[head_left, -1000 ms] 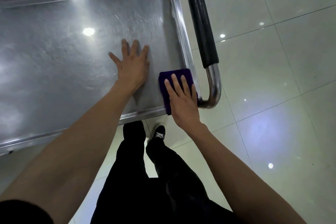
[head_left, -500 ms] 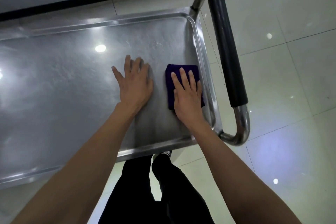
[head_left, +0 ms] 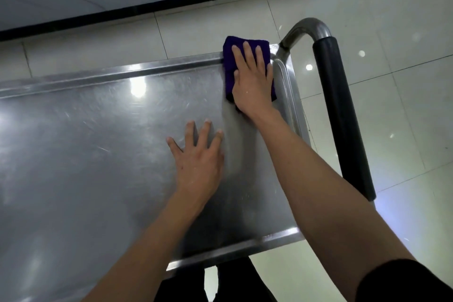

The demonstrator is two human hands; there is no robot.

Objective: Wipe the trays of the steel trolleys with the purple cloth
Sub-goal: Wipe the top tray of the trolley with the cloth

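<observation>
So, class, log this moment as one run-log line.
step: wiping tray | right hand: flat on purple cloth, far corner by handle | left hand: flat on steel tray

Bare forearms, short black sleeve (head_left: 404, 282), dark trousers (head_left: 235, 284), probably black

A single head-worn camera looks steeply down from close above the steel tray (head_left: 98, 154), its handle (head_left: 340, 115) at the frame's right.
</observation>
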